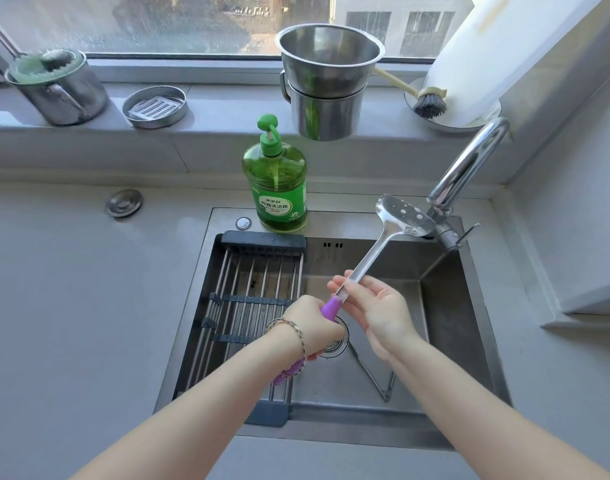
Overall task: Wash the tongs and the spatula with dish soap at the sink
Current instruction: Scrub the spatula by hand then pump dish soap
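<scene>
Spatula (383,247) held over the sink (470,306), centre of frame; long axis running from purple handle at lower left up to slotted blade at upper right, beside the faucet (466,174); left hand (314,327) clenched around the handle; right hand (373,306) open, fingers touching the metal shaft just above the grip, the nearer hand to the blade; blade steel, flecked with white suds; dish soap (277,181) behind the sink; tongs not clearly identifiable.

A home kitchen: a steel sink (452,306) with tap (470,164) set in a grey worktop (71,289), soap bottle (276,181) behind it, pots (326,88) and a brush (428,102) on the windowsill
</scene>
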